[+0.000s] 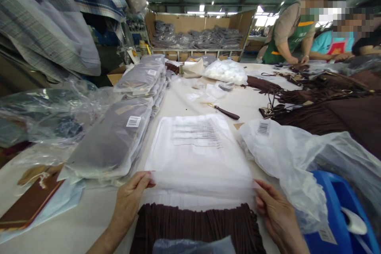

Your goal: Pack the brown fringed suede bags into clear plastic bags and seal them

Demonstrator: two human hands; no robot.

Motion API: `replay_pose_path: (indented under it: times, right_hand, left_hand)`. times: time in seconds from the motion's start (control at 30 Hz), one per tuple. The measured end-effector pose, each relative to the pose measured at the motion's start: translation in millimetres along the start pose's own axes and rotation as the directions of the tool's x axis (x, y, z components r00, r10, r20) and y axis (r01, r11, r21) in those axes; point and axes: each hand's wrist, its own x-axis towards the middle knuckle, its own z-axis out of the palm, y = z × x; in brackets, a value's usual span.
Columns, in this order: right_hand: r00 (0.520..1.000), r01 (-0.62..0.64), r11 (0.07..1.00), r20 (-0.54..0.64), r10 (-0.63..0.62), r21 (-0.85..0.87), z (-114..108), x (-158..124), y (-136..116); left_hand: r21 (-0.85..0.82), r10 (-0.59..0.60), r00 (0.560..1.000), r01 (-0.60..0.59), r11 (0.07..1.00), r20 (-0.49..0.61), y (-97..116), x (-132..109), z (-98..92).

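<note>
A dark brown fringed garment [196, 226] lies bunched at the near edge of a pale worktable [89, 222], its soft strands running in close vertical ribs, with a scrap of clear film resting on its nearest hem. Just beyond it, a translucent white plastic bag [198, 154], flat and rectangular with lines of printed text near its top, is held by its open lower edge. The left hand [129, 198] pinches the bag's left corner between thumb and curled fingers, wrist angled inward; the right hand [275, 214] grips the right corner the same way, knuckles toward the camera. To the left, a stack of bagged grey garments [113, 143] carries barcode labels, their glossy film catching the light. To the right, loose crumpled plastic bags [285, 154] spill over a blue plastic bin [333, 206]. A pair of dark-handled scissors [224, 112] lies mid-table, near more brown fringed garments [327, 103] heaped on the far right, where other people work at the table's far end.
</note>
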Motion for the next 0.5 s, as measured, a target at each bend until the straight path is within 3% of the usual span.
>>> replay_pose_path:
  times: [0.23,0.5]
  right_hand:
    - [0.991,-0.136,0.975,0.030,0.133,0.175,0,6,-11]
    - [0.999,-0.045,0.987,0.015,0.043,0.152,-3,2,3]
  left_hand:
    - [0.028,0.124,0.991,-0.126,0.992,0.053,5,-3,1.3]
    - [0.003,0.131,0.989,-0.131,0.991,0.071,-4,1,-0.1]
